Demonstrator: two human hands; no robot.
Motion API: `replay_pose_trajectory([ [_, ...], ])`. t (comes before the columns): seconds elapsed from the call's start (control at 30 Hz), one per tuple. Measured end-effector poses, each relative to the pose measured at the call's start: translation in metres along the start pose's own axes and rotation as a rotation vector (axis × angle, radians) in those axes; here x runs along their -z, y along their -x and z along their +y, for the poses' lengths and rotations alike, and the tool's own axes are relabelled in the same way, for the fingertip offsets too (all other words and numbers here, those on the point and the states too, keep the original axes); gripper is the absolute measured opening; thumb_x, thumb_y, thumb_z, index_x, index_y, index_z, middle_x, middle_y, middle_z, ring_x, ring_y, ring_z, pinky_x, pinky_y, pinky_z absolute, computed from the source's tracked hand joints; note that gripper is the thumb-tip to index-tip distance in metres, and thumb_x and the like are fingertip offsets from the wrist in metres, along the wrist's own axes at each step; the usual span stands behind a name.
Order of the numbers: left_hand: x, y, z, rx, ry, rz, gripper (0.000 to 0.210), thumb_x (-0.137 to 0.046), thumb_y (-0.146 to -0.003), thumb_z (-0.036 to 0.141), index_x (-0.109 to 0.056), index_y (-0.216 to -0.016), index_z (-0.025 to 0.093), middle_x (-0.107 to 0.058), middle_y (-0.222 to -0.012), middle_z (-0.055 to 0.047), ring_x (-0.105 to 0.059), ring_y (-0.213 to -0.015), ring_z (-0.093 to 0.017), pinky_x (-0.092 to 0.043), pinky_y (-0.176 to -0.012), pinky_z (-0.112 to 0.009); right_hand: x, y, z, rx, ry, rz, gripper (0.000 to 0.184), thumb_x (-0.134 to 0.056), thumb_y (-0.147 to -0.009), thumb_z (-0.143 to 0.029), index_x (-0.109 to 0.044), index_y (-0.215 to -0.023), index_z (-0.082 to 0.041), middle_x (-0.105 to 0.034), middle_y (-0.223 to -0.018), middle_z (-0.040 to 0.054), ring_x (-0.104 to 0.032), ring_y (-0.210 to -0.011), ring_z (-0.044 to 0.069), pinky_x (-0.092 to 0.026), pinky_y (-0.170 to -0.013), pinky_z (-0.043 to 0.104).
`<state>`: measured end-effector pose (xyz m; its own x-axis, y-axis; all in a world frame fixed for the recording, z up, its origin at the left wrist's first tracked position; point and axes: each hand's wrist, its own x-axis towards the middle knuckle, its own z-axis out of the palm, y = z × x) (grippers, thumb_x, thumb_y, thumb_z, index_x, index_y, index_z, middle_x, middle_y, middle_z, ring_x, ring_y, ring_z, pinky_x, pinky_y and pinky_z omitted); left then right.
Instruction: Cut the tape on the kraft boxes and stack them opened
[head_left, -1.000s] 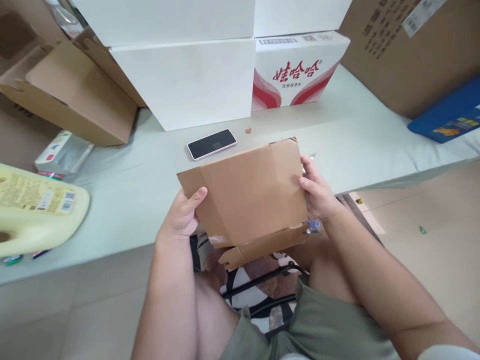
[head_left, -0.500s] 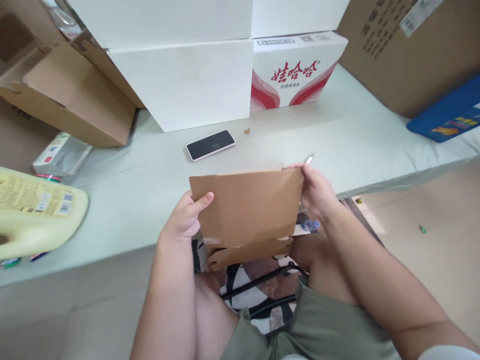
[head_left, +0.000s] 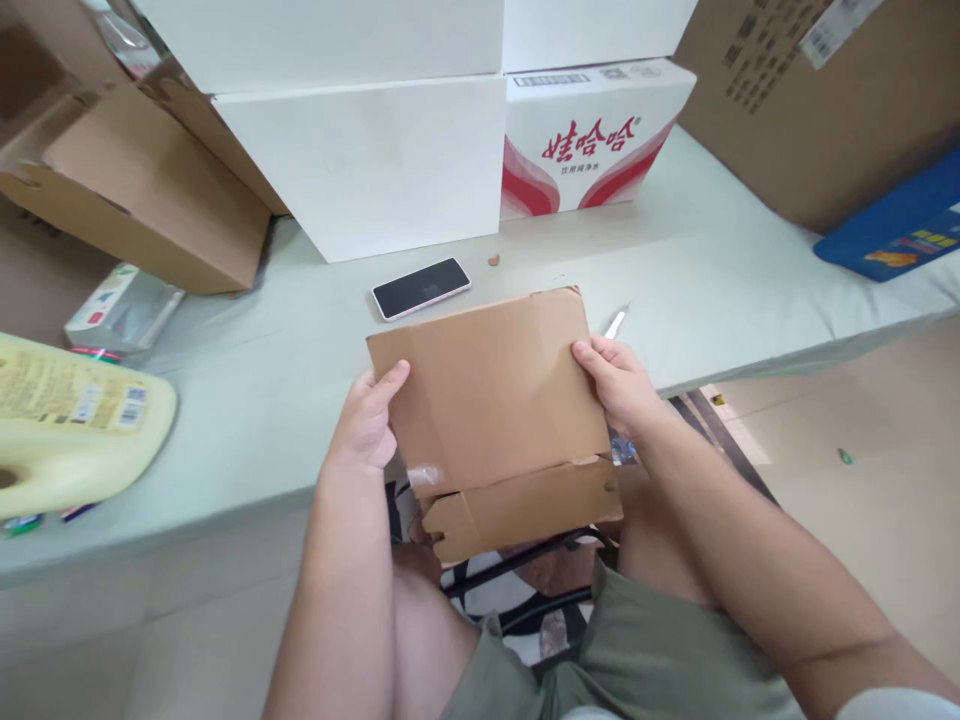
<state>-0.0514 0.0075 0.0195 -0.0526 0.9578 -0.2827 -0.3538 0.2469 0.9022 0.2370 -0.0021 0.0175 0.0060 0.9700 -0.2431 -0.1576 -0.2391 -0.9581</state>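
A brown piece of cardboard (head_left: 495, 395) is held tilted over my lap at the table's front edge. Its lower flap (head_left: 532, 508) has notched ends and hangs toward my knees. My left hand (head_left: 367, 420) grips the left edge, thumb on the near face. On the right edge, my right hand (head_left: 615, 385) pinches with the thumb in front; its other fingers are partly hidden behind the board. A small white-handled knife (head_left: 616, 321) lies on the table just beyond my right hand. Behind the cardboard rests a phone (head_left: 421, 289), dark screen up.
White boxes (head_left: 367, 170) are stacked at the back, beside a red-and-white printed carton (head_left: 592, 145). At left stand an open brown carton (head_left: 157, 190) and a yellow jug (head_left: 75, 425). A large brown box (head_left: 840, 110) and a blue package (head_left: 892, 235) sit at right.
The cardboard's upper right corner has risen and its face shows more. My right hand has slid down the right edge, thumb now in front. The lower flap has swung further into view.
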Motion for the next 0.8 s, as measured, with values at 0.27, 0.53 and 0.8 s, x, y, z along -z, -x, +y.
replay_pose_trajectory([
  [0.27, 0.001, -0.005, 0.000, -0.175, 0.064, 0.090, 0.057, -0.097, -0.060, 0.047, -0.071, -0.103, 0.021, -0.080, -0.106, -0.008, -0.076, -0.103, -0.031, -0.063, -0.090, -0.044, 0.004, -0.001, -0.005, -0.057, -0.244, -0.013, 0.053, -0.090, -0.060, -0.063, -0.071, -0.093, -0.026, -0.074, -0.070, -0.0030, -0.069, -0.064, 0.018, -0.055, -0.061, 0.029],
  [0.53, 0.020, -0.030, -0.002, -0.301, 0.362, 0.527, 0.011, -0.061, -0.098, 0.030, -0.065, -0.104, 0.022, -0.078, -0.112, -0.002, -0.067, -0.118, -0.019, -0.058, -0.096, -0.034, -0.001, 0.004, -0.005, -0.019, -0.295, -0.197, 0.054, -0.086, -0.064, -0.067, -0.068, -0.096, -0.028, -0.077, -0.085, -0.0019, -0.074, -0.074, 0.018, -0.062, -0.069, 0.033],
  [0.8, 0.003, -0.022, -0.004, -0.283, 0.328, 0.406, 0.012, -0.070, -0.089, 0.037, -0.068, -0.093, 0.026, -0.077, -0.109, -0.004, -0.072, -0.104, -0.022, -0.059, -0.085, -0.034, -0.046, 0.028, 0.022, -0.075, -0.184, -0.004, 0.054, -0.091, -0.062, -0.053, -0.068, -0.100, -0.024, -0.080, -0.101, 0.0050, -0.075, -0.091, 0.024, -0.063, -0.078, 0.038],
])
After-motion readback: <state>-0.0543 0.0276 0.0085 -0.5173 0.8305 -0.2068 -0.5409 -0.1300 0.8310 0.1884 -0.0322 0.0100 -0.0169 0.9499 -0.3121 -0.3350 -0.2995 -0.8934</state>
